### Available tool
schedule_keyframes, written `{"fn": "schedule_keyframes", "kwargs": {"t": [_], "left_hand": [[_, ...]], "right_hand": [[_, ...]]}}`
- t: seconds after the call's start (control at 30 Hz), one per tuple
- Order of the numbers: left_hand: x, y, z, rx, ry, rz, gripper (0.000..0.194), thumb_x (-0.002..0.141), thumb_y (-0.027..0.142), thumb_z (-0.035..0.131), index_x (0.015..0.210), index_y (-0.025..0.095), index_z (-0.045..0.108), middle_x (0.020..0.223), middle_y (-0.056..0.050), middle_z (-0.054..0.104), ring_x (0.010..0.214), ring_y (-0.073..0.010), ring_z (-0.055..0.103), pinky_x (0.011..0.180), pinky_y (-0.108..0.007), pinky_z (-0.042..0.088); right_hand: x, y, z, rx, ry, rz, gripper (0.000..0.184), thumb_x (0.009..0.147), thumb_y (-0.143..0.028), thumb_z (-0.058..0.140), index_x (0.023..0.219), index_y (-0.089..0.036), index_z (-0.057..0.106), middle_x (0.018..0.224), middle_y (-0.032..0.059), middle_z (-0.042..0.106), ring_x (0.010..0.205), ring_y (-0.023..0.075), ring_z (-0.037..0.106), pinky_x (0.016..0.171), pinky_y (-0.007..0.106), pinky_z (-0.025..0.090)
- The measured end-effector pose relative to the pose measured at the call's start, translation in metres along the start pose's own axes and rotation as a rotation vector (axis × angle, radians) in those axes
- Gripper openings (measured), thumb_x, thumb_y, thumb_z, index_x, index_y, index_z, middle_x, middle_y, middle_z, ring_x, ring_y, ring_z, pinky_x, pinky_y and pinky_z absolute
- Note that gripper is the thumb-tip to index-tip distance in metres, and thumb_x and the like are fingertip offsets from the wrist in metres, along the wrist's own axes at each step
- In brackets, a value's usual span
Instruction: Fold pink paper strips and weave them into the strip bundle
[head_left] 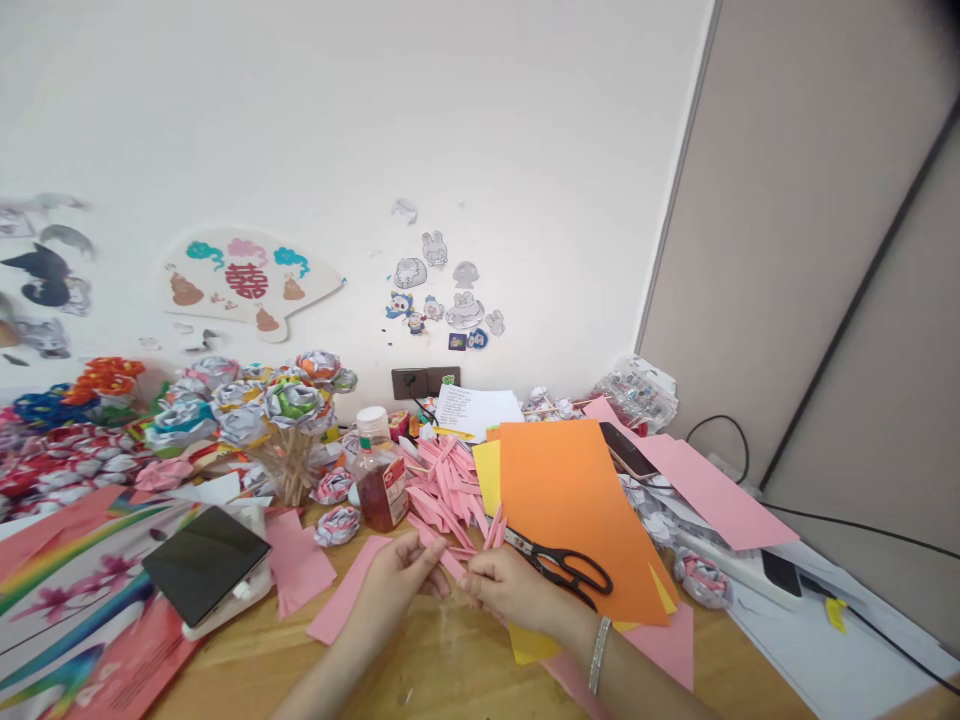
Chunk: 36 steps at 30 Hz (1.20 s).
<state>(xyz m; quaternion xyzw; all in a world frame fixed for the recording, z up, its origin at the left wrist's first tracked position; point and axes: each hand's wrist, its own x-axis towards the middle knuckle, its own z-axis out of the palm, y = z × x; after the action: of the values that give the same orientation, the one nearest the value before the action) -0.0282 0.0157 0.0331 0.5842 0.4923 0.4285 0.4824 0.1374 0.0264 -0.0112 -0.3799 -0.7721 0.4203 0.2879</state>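
Note:
My left hand (394, 580) and my right hand (506, 592) meet low in the middle of the view, both pinched on a narrow folded pink paper strip (448, 560). The right hand also grips a few more pink strips (495, 528) that stick up behind its fingers. A bracelet sits on my right wrist. Just behind the hands lies a pile of folded pink strips (444, 490). Black-handled scissors (564, 566) lie right of my right hand on an orange sheet (570, 500).
A bottle of reddish liquid (379, 480), a bunch of paper flowers on sticks (289, 415), a dark tablet (206, 562), pink sheets (709, 490), a phone (628, 452) and a cable (862, 530) crowd the wooden table (442, 670). A wall stands behind.

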Motion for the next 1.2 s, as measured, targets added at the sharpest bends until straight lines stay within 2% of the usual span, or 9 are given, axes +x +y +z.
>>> {"fn": "schedule_keyframes", "kwargs": {"t": [0.17, 0.33, 0.53, 0.73, 0.83, 0.9, 1.0, 1.1, 1.2], "left_hand": [[-0.001, -0.002, -0.001, -0.044, 0.111, 0.046, 0.031, 0.064, 0.044, 0.057, 0.051, 0.019, 0.047, 0.036, 0.005, 0.057, 0.037, -0.0114, 0.054, 0.043, -0.02, 0.041], [0.002, -0.006, -0.002, -0.183, -0.019, -0.054, 0.029, 0.056, 0.042, 0.066, 0.059, 0.017, 0.051, 0.042, 0.003, 0.063, 0.04, -0.0124, 0.058, 0.043, -0.02, 0.043], [0.001, -0.009, 0.0, -0.226, 0.027, -0.006, 0.031, 0.056, 0.042, 0.068, 0.057, 0.016, 0.051, 0.036, 0.003, 0.06, 0.035, -0.0098, 0.054, 0.04, -0.018, 0.041], [0.006, -0.015, -0.005, -0.339, -0.043, -0.062, 0.038, 0.06, 0.052, 0.059, 0.055, 0.014, 0.052, 0.038, 0.0, 0.06, 0.034, -0.0113, 0.054, 0.039, -0.02, 0.041], [0.007, -0.011, -0.014, -0.393, 0.001, -0.069, 0.038, 0.063, 0.051, 0.057, 0.054, 0.014, 0.053, 0.037, 0.001, 0.058, 0.033, -0.0118, 0.053, 0.037, -0.021, 0.039], [0.007, -0.007, -0.023, -0.45, 0.151, -0.033, 0.034, 0.062, 0.048, 0.059, 0.059, 0.014, 0.056, 0.043, 0.002, 0.06, 0.035, -0.0105, 0.052, 0.038, -0.021, 0.039], [0.008, -0.001, -0.033, -0.381, 0.253, 0.024, 0.031, 0.065, 0.045, 0.056, 0.06, 0.014, 0.056, 0.046, 0.0, 0.062, 0.039, -0.0122, 0.053, 0.041, -0.022, 0.04], [0.009, 0.0, -0.034, -0.225, 0.259, 0.042, 0.034, 0.069, 0.048, 0.047, 0.06, 0.016, 0.055, 0.046, 0.0, 0.06, 0.04, -0.0139, 0.053, 0.041, -0.023, 0.04], [0.008, -0.002, -0.034, 0.175, 0.261, 0.064, 0.033, 0.073, 0.046, 0.042, 0.062, 0.018, 0.055, 0.053, -0.001, 0.062, 0.045, -0.0158, 0.055, 0.044, -0.024, 0.039]], "right_hand": [[-0.002, -0.009, -0.007, 0.058, 0.013, -0.021, 0.043, 0.079, -0.05, 0.039, 0.055, -0.015, 0.042, 0.047, -0.0048, 0.038, 0.043, 0.006, 0.035, 0.042, 0.017, 0.025], [-0.003, -0.015, -0.008, 0.009, 0.107, -0.05, 0.042, 0.079, -0.045, 0.042, 0.051, -0.016, 0.034, 0.047, -0.0055, 0.033, 0.046, 0.006, 0.032, 0.044, 0.018, 0.023], [-0.006, -0.02, -0.007, 0.075, 0.008, -0.025, 0.035, 0.083, -0.038, 0.037, 0.055, -0.016, 0.037, 0.047, -0.0049, 0.039, 0.045, 0.007, 0.037, 0.045, 0.018, 0.027], [-0.008, -0.028, -0.013, -0.022, 0.03, -0.091, 0.032, 0.079, -0.03, 0.042, 0.052, -0.016, 0.031, 0.05, -0.0059, 0.028, 0.049, 0.0061, 0.028, 0.045, 0.019, 0.021], [-0.008, -0.026, -0.017, -0.005, 0.005, -0.067, 0.032, 0.078, -0.028, 0.043, 0.051, -0.016, 0.031, 0.049, -0.0062, 0.026, 0.047, 0.0058, 0.027, 0.044, 0.019, 0.019], [-0.007, -0.024, -0.02, 0.01, 0.035, -0.053, 0.032, 0.077, -0.028, 0.044, 0.05, -0.016, 0.032, 0.049, -0.0059, 0.027, 0.047, 0.0059, 0.027, 0.045, 0.019, 0.02], [-0.003, -0.018, -0.025, 0.016, 0.171, -0.04, 0.031, 0.078, -0.032, 0.043, 0.053, -0.015, 0.04, 0.052, -0.0047, 0.033, 0.05, 0.0072, 0.032, 0.047, 0.019, 0.024], [0.001, -0.012, -0.028, -0.103, 0.306, 0.046, 0.024, 0.077, -0.035, 0.046, 0.066, -0.014, 0.052, 0.054, -0.0038, 0.04, 0.052, 0.0091, 0.038, 0.049, 0.02, 0.027], [0.002, -0.008, -0.029, -0.307, 0.362, 0.165, 0.025, 0.072, -0.033, 0.053, 0.092, -0.018, 0.055, 0.061, -0.0027, 0.05, 0.058, 0.0115, 0.045, 0.053, 0.02, 0.029]]}}
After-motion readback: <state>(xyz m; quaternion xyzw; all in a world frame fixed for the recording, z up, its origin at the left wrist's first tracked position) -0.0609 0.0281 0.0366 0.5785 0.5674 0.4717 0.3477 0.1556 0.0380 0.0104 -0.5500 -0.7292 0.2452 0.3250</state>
